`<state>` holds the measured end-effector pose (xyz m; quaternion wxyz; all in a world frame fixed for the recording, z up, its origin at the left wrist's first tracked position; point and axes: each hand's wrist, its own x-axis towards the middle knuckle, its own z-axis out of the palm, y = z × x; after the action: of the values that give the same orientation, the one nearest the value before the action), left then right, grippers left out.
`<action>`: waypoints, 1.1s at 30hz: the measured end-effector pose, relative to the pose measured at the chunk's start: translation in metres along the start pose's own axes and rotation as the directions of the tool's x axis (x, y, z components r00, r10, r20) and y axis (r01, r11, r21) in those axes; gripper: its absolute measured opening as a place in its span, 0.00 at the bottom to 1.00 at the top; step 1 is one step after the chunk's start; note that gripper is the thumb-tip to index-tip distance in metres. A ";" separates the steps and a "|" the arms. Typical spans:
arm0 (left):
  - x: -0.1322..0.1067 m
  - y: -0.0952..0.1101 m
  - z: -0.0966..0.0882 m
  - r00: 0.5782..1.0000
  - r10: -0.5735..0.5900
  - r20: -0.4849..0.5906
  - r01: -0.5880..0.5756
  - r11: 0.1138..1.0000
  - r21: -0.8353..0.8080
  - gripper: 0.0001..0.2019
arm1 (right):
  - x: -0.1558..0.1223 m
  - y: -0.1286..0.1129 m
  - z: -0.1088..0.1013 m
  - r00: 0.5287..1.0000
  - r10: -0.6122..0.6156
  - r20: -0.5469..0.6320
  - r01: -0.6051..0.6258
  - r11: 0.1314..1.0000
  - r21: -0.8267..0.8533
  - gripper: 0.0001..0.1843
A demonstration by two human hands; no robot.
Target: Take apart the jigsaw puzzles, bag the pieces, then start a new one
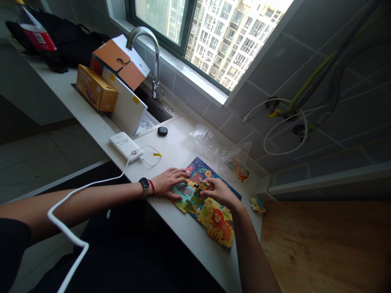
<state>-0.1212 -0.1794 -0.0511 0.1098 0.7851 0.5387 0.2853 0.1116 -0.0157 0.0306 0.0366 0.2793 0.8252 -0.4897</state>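
A colourful animal jigsaw puzzle [218, 219] lies on the white counter, with a lion on its near part and a dark blue board edge behind. My left hand [170, 183] rests flat with fingers spread on the puzzle's left side. Between the thumb and fingers of my right hand [221, 191] is a puzzle piece [203, 186], held over the middle of the puzzle. Part of that piece is hidden by the fingers. A few loose puzzle pieces [258, 204] sit in a small pile at the counter's right end.
Clear plastic packaging [207, 140] and a picture card [238, 169] lie behind the puzzle. Left of it are a white power bank [125, 146] with a cable and a small black case [162, 131]. Boxes [97, 87] stand by the sink and faucet [155, 69].
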 end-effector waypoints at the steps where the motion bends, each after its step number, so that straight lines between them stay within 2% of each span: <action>1: 0.000 0.000 0.000 1.000 -0.004 0.003 0.004 1.000 -0.001 0.30 | 0.003 0.001 0.001 1.000 -0.006 -0.007 0.006 1.000 0.017 0.13; 5: 0.001 0.000 0.000 1.000 -0.022 0.009 0.022 0.999 -0.027 0.33 | 0.016 0.005 0.010 1.000 0.010 -0.027 -0.010 1.000 0.015 0.15; 11: 0.000 -0.001 0.001 0.999 -0.049 0.012 0.050 0.996 -0.068 0.38 | 0.026 0.013 0.032 0.986 0.045 -0.162 -0.041 0.999 0.029 0.17; 15: -0.001 -0.001 0.002 0.999 -0.045 -0.002 0.045 0.996 -0.080 0.39 | 0.018 0.015 0.045 0.964 -0.006 -0.266 0.028 0.997 0.078 0.18; 18: -0.001 -0.001 0.001 0.999 -0.038 -0.003 0.038 0.996 -0.078 0.45 | 0.009 0.016 0.052 0.930 -0.078 -0.359 0.101 0.994 0.045 0.17; 21: 0.001 0.000 0.001 1.000 0.002 0.025 -0.001 0.997 -0.071 0.52 | 0.000 0.019 0.054 0.925 -0.139 -0.354 0.167 0.985 0.051 0.14; 25: 0.002 0.001 0.001 0.998 0.053 0.039 -0.050 0.996 -0.069 0.58 | -0.007 0.028 0.058 0.948 -0.010 -0.317 0.102 0.956 0.273 0.16; 27: 0.001 0.002 0.000 0.997 0.073 0.029 -0.070 0.995 -0.068 0.59 | -0.007 0.031 0.061 0.925 0.036 -0.379 0.118 0.919 0.376 0.19; 30: 0.000 0.002 -0.002 0.994 0.111 0.025 -0.109 0.991 -0.072 0.58 | -0.002 0.033 0.066 0.864 0.098 -0.494 0.184 0.852 0.490 0.23; 33: -0.001 0.003 -0.003 0.992 0.115 0.048 -0.112 0.992 -0.059 0.55 | 0.002 0.035 0.069 0.836 0.139 -0.531 0.216 0.807 0.550 0.25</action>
<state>-0.1212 -0.1823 -0.0472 0.1294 0.8182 0.4819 0.2858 0.1121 -0.0591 -0.0332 -0.2998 0.3869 0.6124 -0.6208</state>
